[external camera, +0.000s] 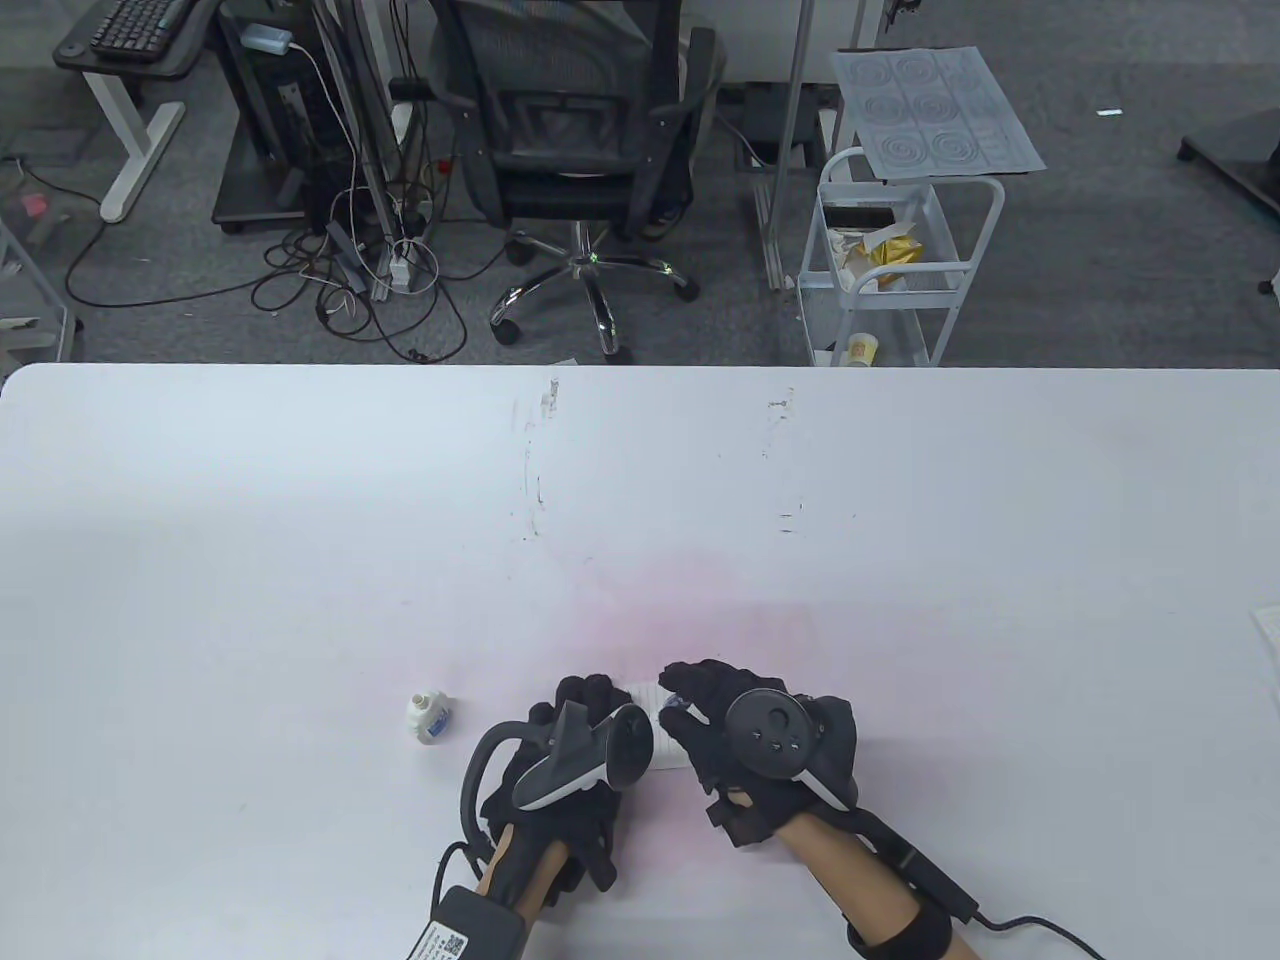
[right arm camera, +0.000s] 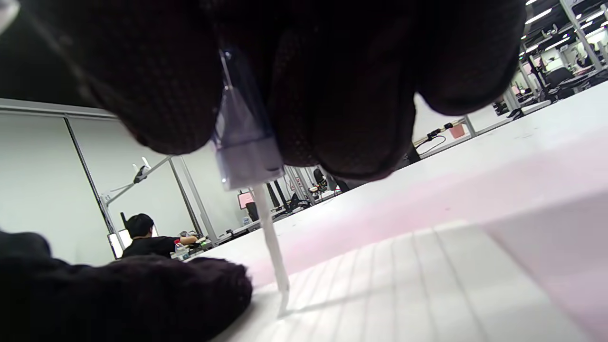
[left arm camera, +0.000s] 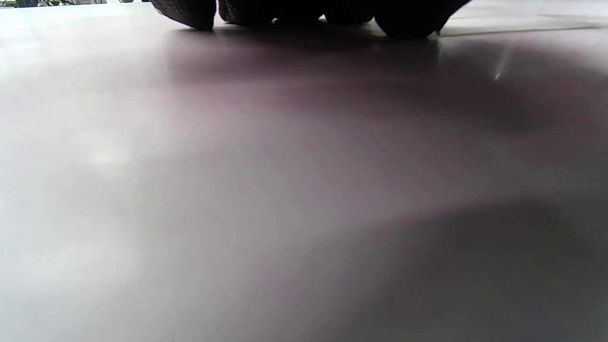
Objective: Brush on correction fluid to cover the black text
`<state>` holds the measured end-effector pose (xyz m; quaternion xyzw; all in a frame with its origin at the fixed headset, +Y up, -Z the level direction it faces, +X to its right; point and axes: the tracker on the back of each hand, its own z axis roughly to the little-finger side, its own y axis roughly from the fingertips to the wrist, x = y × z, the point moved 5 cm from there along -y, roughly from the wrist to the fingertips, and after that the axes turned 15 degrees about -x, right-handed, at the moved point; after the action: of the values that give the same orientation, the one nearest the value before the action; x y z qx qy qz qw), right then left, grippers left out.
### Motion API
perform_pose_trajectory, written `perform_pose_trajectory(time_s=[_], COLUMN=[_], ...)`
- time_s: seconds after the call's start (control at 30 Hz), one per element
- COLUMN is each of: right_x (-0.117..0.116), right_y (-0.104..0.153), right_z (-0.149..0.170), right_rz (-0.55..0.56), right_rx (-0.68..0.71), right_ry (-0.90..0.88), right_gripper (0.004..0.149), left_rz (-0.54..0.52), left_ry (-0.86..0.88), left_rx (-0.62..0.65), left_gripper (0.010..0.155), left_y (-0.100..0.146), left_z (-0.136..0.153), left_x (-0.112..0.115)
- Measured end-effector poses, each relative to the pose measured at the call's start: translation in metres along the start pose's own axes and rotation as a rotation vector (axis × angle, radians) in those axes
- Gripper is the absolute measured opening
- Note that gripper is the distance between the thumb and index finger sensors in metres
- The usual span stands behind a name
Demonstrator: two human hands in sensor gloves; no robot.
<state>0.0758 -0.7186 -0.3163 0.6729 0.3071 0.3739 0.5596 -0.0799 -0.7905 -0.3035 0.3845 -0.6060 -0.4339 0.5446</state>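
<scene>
A small lined paper [external camera: 648, 700] lies on the white table [external camera: 640, 500], mostly hidden under both hands. My right hand [external camera: 700, 705] pinches the clear cap of the correction fluid brush [right arm camera: 244, 152]; its thin white brush tip [right arm camera: 280, 285] touches the lined paper [right arm camera: 427, 285]. My left hand [external camera: 585, 700] rests its fingers on the paper's left part; its gloved fingers [right arm camera: 142, 294] show in the right wrist view beside the brush. The open white correction fluid bottle [external camera: 427, 715] stands to the left of my left hand. No black text shows.
In the left wrist view my fingertips [left arm camera: 403, 19] press on the table surface [left arm camera: 285, 190]. A white sheet edge [external camera: 1268, 640] lies at the table's right edge. An office chair [external camera: 580, 150] and a white cart [external camera: 900, 260] stand beyond the far edge.
</scene>
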Motion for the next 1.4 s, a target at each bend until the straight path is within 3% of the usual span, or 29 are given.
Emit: perform_pose_trajectory(time_s=[0.3,0.6,0.8,1.13,1.4], right_x=[0.0031,0.0013,0.0042,0.0013,0.0], right_y=[0.0013,0.0003,0.0,-0.0041,-0.0006], right_z=[-0.0033,-0.0022,-0.0034,0.003,-0.0037], right_rz=[0.015,0.002,0.006,0.005,-0.006], right_rx=[0.025,0.02,0.026,-0.009,0.035], right_ry=[-0.046,0.034,-0.06,0.025,-0.051], right_gripper=[0.047,0.046,0.046,0.045,0.046], left_rz=[0.001,0.001,0.001,0.001,0.0], left_ry=[0.001,0.001,0.001,0.001,0.001], left_rx=[0.0,0.0,0.0,0.0,0.0], left_gripper=[0.062,0.062,0.062,0.062,0.062], left_y=[0.0,0.0,0.0,0.0,0.0], left_z=[0.0001,0.0001,0.0001,0.0001,0.0001], left_x=[0.0001,0.0001,0.0001,0.0001,0.0001])
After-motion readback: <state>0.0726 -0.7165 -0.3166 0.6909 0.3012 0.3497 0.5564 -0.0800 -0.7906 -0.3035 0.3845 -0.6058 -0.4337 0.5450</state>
